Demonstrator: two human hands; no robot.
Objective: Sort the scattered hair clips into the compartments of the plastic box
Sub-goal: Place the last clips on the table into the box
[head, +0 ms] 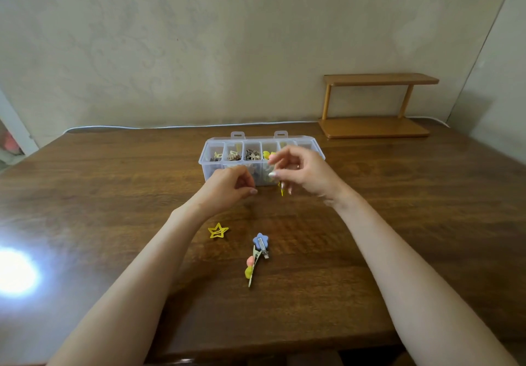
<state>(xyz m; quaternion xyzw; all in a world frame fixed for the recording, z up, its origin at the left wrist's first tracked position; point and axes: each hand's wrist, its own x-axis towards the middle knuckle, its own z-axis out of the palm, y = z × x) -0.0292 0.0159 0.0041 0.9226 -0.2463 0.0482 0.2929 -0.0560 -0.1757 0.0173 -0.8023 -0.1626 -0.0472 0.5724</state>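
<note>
Box (209,170) of clear plastic, centre-far on table (370,237), long axis left-right, open top. Row of compartments: brown and beige clips in the left ones, yellow further right. Right hand (303,173) over its right part, fingers pinching small yellow clip (281,190). Left hand (227,188) at front wall, fingers curled, can't tell if holding anything. Loose nearer: star clip (217,230), flower clip (260,241), beaded clip (251,267) lying near-to-far

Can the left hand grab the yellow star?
Probably yes. The star lies in the open on the table beside the left wrist, nothing over it. The left hand need only pull back, though I can't tell whether it already holds something.
</note>
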